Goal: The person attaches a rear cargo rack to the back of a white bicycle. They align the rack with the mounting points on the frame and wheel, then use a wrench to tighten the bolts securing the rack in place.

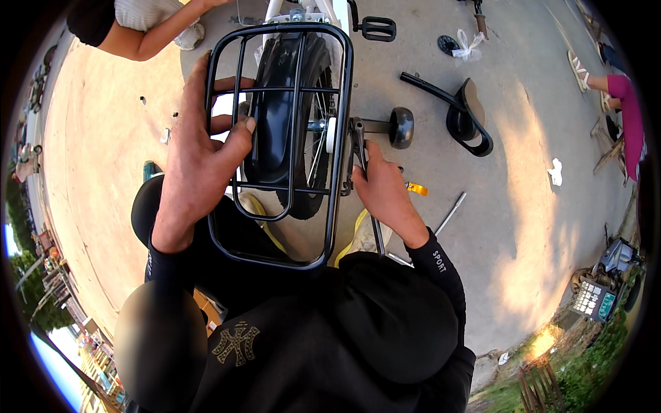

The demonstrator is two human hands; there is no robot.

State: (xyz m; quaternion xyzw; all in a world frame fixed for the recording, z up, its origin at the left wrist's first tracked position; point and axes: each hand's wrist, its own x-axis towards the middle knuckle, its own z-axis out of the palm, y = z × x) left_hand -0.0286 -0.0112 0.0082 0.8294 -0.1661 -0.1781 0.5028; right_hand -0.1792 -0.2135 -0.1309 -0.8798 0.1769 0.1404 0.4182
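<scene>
A black tubular bicycle rack [337, 89] sits over the rear wheel [313, 62] of a small white-framed bicycle. My left hand [200, 155] is wrapped round the rack's left side, thumb on top and fingers reaching through the bars. On the right side, my right hand [387, 186] is closed on a slim dark metal bar [359, 138] beside the wheel hub; whether it is a wrench or a rack strut I cannot tell. Under the rack lies a black mudguard [270, 138]. A small training wheel [402, 128] sticks out to the right of the hub.
A black saddle on its post [463, 117] lies on the concrete to the right. Nearer are a silver rod [451, 212] and an orange-yellow part [416, 188]. A pedal [379, 29] juts out ahead. Another person's arm [155, 45] reaches in at upper left; someone in magenta [623, 117] is far right.
</scene>
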